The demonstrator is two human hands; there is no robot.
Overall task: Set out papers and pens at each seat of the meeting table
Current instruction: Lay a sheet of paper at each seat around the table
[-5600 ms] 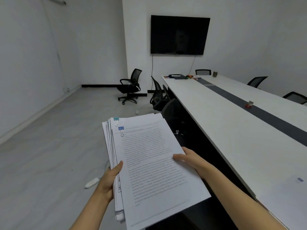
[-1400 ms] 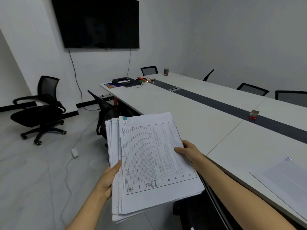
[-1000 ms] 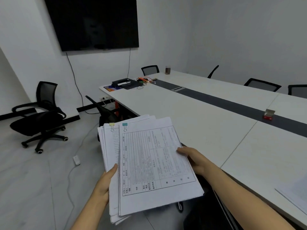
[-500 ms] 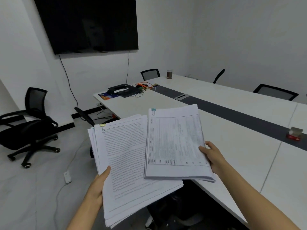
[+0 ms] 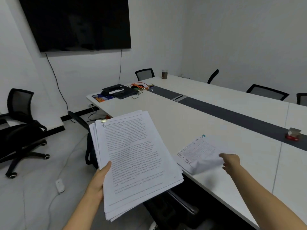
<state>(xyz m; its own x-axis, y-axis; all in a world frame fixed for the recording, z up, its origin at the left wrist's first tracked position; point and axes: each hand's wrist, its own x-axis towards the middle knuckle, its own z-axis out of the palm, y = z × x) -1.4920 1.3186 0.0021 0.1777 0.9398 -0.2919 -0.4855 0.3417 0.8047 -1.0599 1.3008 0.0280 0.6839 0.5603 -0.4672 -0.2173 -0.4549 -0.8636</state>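
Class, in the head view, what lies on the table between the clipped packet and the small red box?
Only bare white tabletop, crossed by one seam, between clipped packet and red box; head view.

Light is even and rather dim, a cool grey cast lying over the white walls (image 5: 240,39) and the tabletop (image 5: 182,117), with only soft shadow beneath its edge. The black wall screen (image 5: 79,22) gives faint reflections. Wide-angle bending bows the tabletop and chairs (image 5: 20,123) near the borders. The right hand (image 5: 230,161) and the sheet (image 5: 201,151) it touches are smeared; print on the stack (image 5: 132,155) is soft
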